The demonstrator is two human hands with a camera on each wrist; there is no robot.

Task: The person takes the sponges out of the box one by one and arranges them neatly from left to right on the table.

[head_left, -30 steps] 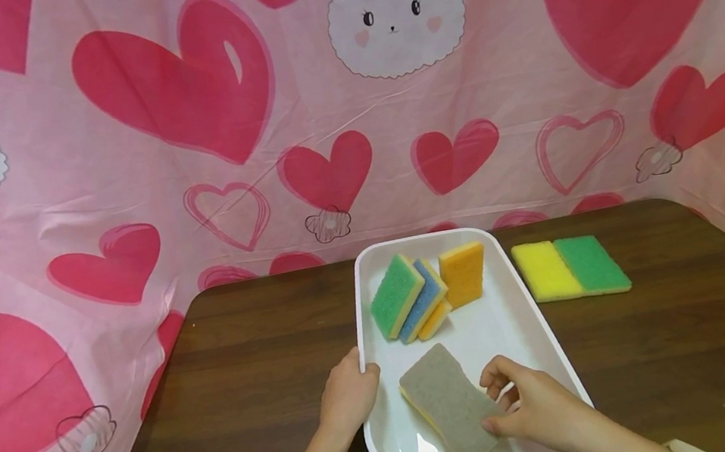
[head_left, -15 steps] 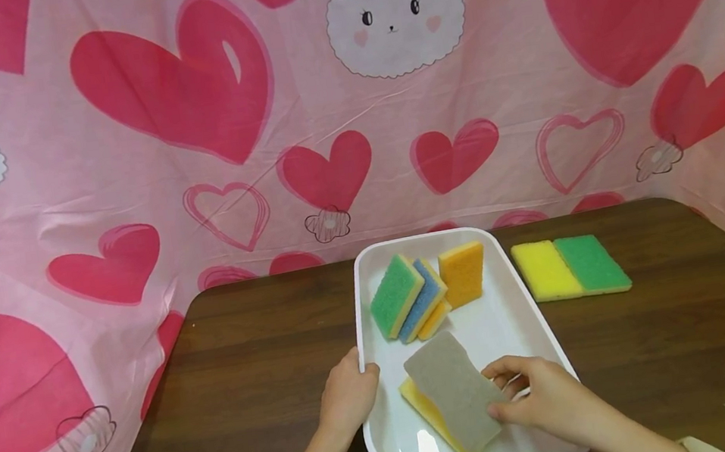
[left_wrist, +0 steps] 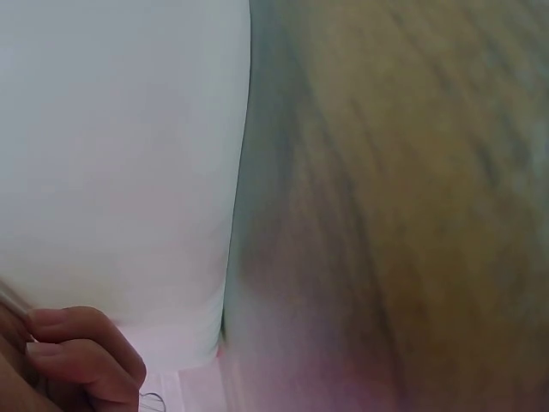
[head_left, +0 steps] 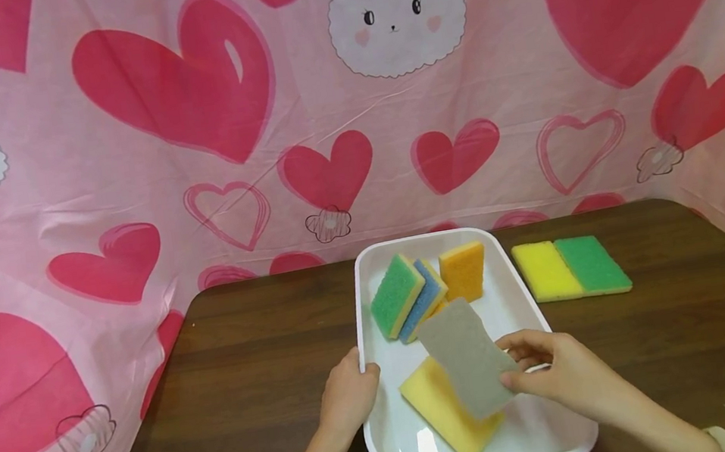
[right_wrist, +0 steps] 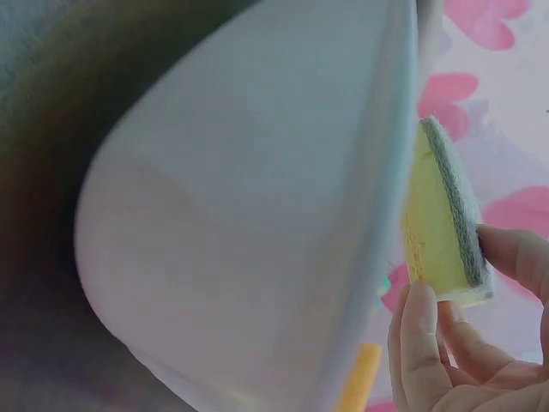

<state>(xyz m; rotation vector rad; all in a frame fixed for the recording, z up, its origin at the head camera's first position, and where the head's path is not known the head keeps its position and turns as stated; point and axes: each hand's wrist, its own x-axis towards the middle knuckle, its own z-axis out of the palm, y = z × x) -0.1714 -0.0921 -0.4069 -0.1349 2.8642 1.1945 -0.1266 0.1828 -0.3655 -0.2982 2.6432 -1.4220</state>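
Observation:
My left hand (head_left: 348, 396) grips the left rim of a white tray (head_left: 375, 438), thumb over the edge. In the left wrist view the curled fingers (left_wrist: 86, 369) show beside the tray's pale outer wall. With thumb and fingers, my right hand (head_left: 553, 365) pinches the right edge of a grey-faced sponge (head_left: 468, 361) above the tray. The right wrist view shows its yellow foam side. Partly under it, a yellow sponge (head_left: 444, 406) lies flat on the tray floor. Green (head_left: 397, 294) and blue (head_left: 423, 300) sponges lean together at the tray's back left, partly covering an orange one.
Another orange sponge (head_left: 463, 274) stands upright at the tray's back. Right of the tray, a yellow sponge (head_left: 546, 270) and a green sponge (head_left: 592, 264) lie side by side on the brown wooden table (head_left: 268, 345). A pink heart-patterned cloth (head_left: 382, 113) hangs behind and around.
My right hand has lifted the grey-faced sponge up and to the right, off the yellow sponge, which is now uncovered. The left hand stays on the rim.

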